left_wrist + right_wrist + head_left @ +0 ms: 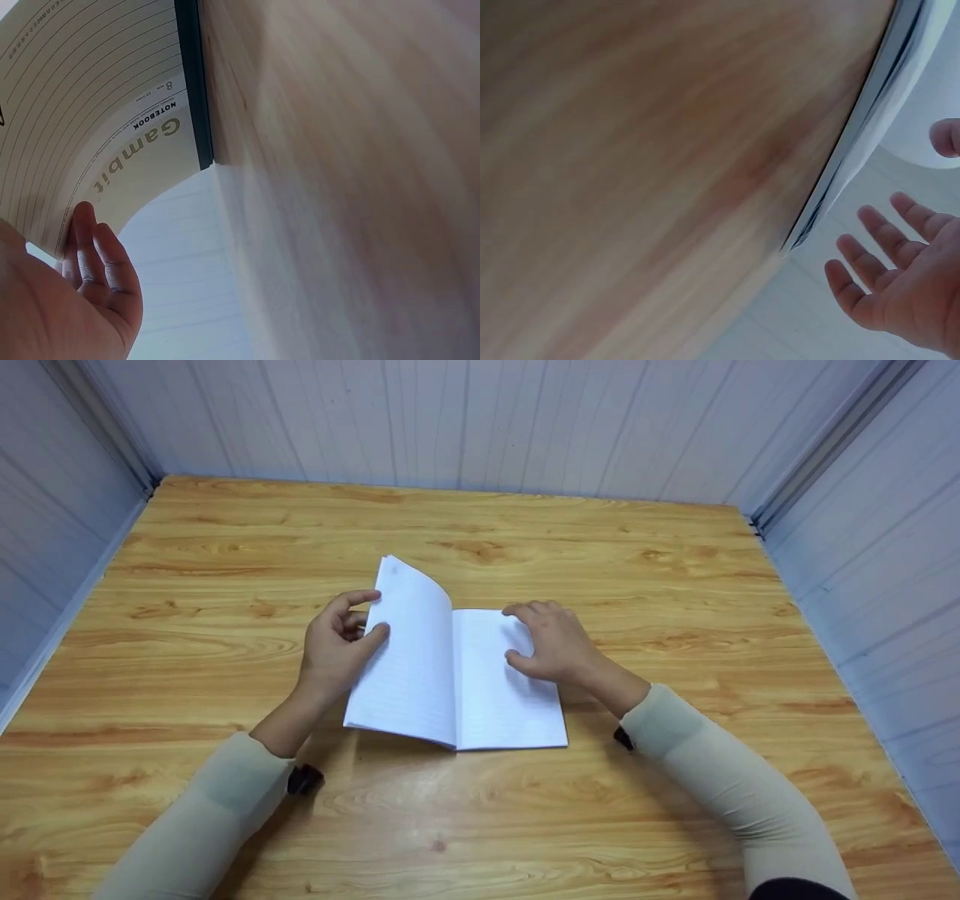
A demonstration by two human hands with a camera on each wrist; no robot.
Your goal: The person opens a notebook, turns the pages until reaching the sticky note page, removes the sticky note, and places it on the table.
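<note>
Wooden table (480, 825) bears a spread notebook (435, 675), left grip (330, 649) pinching it, right grip (559, 645) wide.

A notebook's cover (97, 112) (its smallest print (35, 28) illegible) runs beyond the left wrist view. The right wrist view crops the right hand (913, 292).

The right hand (919, 300) is showing at 4 o'clock, its four fingers spreading apart and pointing toward 10 o'clock, its thumb (946, 138) entering near 3. The notebook's edge (866, 112) is slanting from between 1 and 2 o'clock down past the centre, while a white page (930, 82) is curving at 2. The wood-grained tabletop (645, 150) is filling 7 through 12 o'clock; a pale wall (780, 322) is showing at 5.
</note>
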